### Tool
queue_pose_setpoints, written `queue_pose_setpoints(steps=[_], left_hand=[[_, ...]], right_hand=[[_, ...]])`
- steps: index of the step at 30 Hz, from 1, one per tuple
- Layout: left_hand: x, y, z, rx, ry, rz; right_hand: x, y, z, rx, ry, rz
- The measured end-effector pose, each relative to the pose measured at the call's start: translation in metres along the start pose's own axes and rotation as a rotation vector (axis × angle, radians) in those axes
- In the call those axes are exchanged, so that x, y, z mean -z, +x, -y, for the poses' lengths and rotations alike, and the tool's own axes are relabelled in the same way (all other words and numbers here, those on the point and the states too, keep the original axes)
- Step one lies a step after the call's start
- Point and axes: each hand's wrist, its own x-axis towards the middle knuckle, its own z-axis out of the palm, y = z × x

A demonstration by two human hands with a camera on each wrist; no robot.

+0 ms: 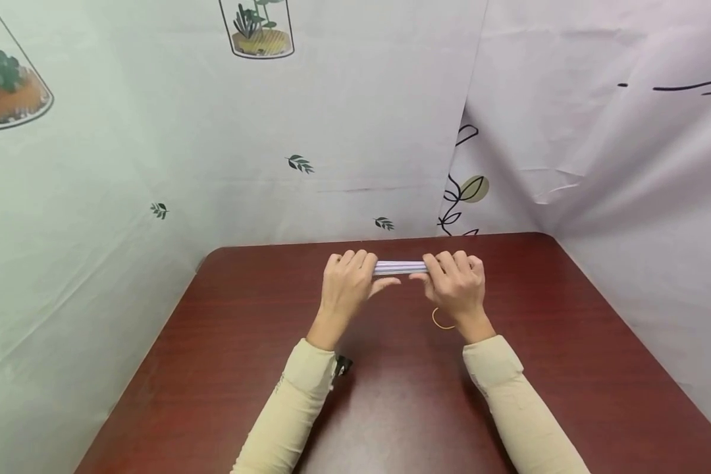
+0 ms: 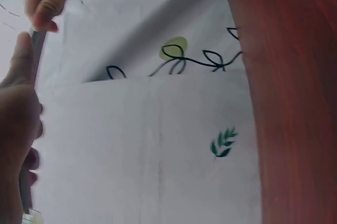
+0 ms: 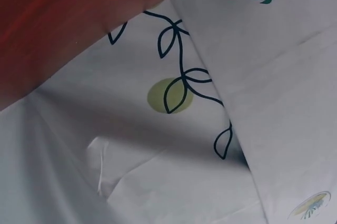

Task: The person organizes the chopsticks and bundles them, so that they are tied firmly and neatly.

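Observation:
In the head view both hands are over the far part of the table, one at each end of a thin, layered pale stack (image 1: 399,267) that looks like sheets seen edge-on. My left hand (image 1: 348,280) grips its left end, fingers curled over the top and thumb stretched along below. The right end is held the same way by my right hand (image 1: 457,280). The left wrist view shows the stack as a dark narrow edge (image 2: 37,50) between the hands. Neither hand appears in the right wrist view. What is printed on the stack cannot be seen.
A thin yellow loop, like a rubber band (image 1: 441,322), lies on the brown table (image 1: 243,362) near the right wrist, partly hidden. A small black item (image 1: 343,365) shows beside the left sleeve. White printed cloth (image 1: 355,118) hangs behind and along both sides.

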Motion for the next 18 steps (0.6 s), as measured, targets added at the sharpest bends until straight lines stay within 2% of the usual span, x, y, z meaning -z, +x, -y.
queue_pose_setpoints(steps=[5, 9, 13, 18], left_hand=[[-0.006, -0.003, 0.007, -0.009, 0.036, -0.068], [-0.007, -0.001, 0.014, -0.017, 0.054, -0.110], [-0.005, 0.002, 0.020, -0.027, 0.076, -0.125], [-0.006, 0.006, 0.025, -0.027, 0.084, -0.145]], right_hand=[[-0.005, 0.002, 0.002, 0.004, 0.029, 0.028], [-0.007, 0.005, 0.003, -0.008, 0.067, 0.071], [-0.007, 0.008, 0.003, -0.023, 0.111, 0.116], [-0.007, 0.012, -0.001, 0.001, 0.155, 0.161]])
